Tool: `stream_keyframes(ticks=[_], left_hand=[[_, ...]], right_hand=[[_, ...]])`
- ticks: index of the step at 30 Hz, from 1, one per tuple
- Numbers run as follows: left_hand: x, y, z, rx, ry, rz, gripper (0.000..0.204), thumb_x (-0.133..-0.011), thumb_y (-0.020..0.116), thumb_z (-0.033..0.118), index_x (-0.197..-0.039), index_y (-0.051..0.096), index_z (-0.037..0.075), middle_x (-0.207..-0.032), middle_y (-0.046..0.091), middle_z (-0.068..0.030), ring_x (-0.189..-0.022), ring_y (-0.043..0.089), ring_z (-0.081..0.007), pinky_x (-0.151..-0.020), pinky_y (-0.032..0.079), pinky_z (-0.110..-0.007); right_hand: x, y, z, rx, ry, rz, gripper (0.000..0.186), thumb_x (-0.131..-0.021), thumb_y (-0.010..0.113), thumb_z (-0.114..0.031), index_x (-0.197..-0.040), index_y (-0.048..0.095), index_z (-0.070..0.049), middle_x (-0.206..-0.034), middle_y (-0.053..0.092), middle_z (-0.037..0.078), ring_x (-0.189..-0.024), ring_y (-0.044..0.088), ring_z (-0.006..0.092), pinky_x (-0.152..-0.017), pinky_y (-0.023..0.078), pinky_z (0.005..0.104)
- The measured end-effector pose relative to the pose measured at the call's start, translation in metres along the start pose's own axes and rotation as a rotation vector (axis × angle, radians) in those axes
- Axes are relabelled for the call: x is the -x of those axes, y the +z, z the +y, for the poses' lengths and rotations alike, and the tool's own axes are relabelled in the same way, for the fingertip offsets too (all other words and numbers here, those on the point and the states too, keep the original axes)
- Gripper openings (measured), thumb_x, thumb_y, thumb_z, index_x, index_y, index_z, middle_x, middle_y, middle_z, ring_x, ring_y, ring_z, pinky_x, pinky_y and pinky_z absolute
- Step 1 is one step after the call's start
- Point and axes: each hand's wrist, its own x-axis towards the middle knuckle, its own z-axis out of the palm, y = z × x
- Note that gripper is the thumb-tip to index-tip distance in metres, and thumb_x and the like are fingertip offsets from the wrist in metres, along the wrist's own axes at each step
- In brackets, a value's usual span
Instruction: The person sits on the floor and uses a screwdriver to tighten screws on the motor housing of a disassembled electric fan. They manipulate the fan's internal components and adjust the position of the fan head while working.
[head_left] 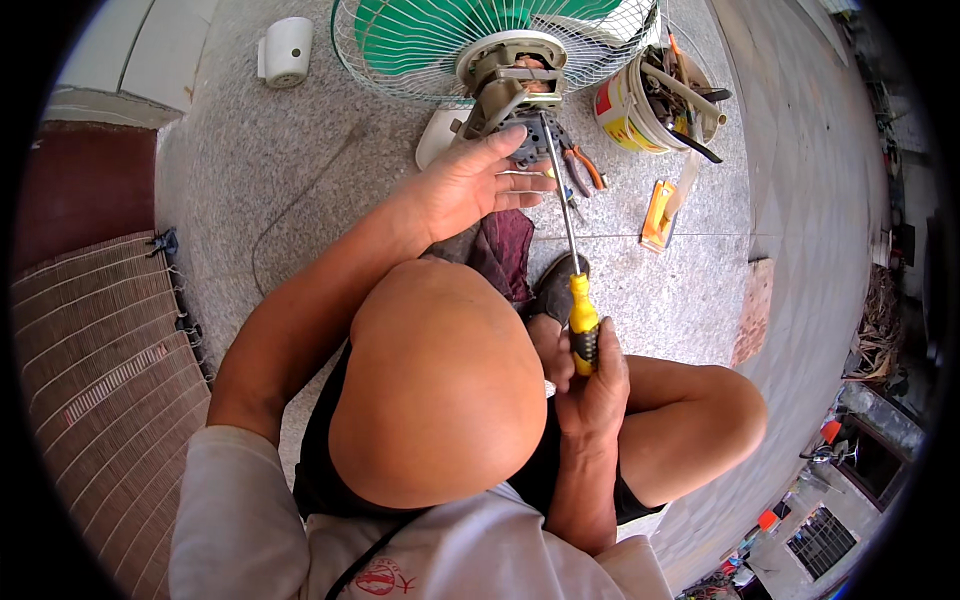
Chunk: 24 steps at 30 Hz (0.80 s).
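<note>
My right hand [594, 390] is wrapped round the yellow-and-black handle of a long screwdriver [583, 318]. Its steel shaft runs up and away, with the tip at the dark grey part behind the motor of an electric fan [512, 75]. Beside that part is my left hand [478, 183], palm partly up, thumb and fingers stretched out; the thumb seems to touch the grey part. The fan has green blades and a wire cage, its motor uncovered with copper windings showing. Orange-handled pliers [585, 168] lie just right of the fan's grey part.
A white mug-like container [288, 52] stands at the far left. At the far right is a white bucket [622, 112] crammed with tools. An orange package [657, 214] lies nearer on the stone floor. A dark red cloth [505, 252] is by my foot; a slatted mat [110, 400] is at left.
</note>
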Motion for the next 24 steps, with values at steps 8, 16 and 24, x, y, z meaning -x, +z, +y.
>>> stream_keyframes(ticks=[8,16,24], left_hand=[[0.002,-0.001,0.0,0.032,0.006,0.011,0.056,-0.09,0.064,0.043,-0.13,0.046,0.007,-0.12,0.057,-0.0148,-0.111,0.059,-0.0284,-0.093,0.049,-0.04],[0.001,-0.003,-0.001,0.026,0.004,0.0,0.057,-0.091,0.061,0.044,-0.131,0.046,0.006,-0.122,0.058,-0.0156,-0.114,0.058,-0.0266,-0.094,0.049,-0.04],[0.002,0.003,0.0,0.038,0.006,0.021,0.058,-0.09,0.065,0.043,-0.13,0.047,0.005,-0.12,0.058,-0.0158,-0.11,0.06,-0.0267,-0.093,0.05,-0.039]], right_hand=[[-0.002,0.007,-0.007,-0.314,0.207,0.068,0.064,-0.096,0.042,-0.058,-0.117,0.055,0.001,-0.093,0.064,0.012,-0.055,0.054,0.0139,-0.042,0.041,0.0198],[-0.001,0.016,0.004,0.014,-0.264,0.205,0.039,-0.098,0.052,-0.037,-0.114,0.055,-0.001,-0.085,0.061,0.007,-0.062,0.055,0.0162,-0.057,0.045,0.0252],[-0.006,-0.017,0.001,-0.25,0.226,-0.197,0.064,-0.099,0.03,-0.055,-0.113,0.053,0.003,-0.08,0.061,0.009,-0.05,0.048,0.0152,-0.047,0.04,0.0241]])
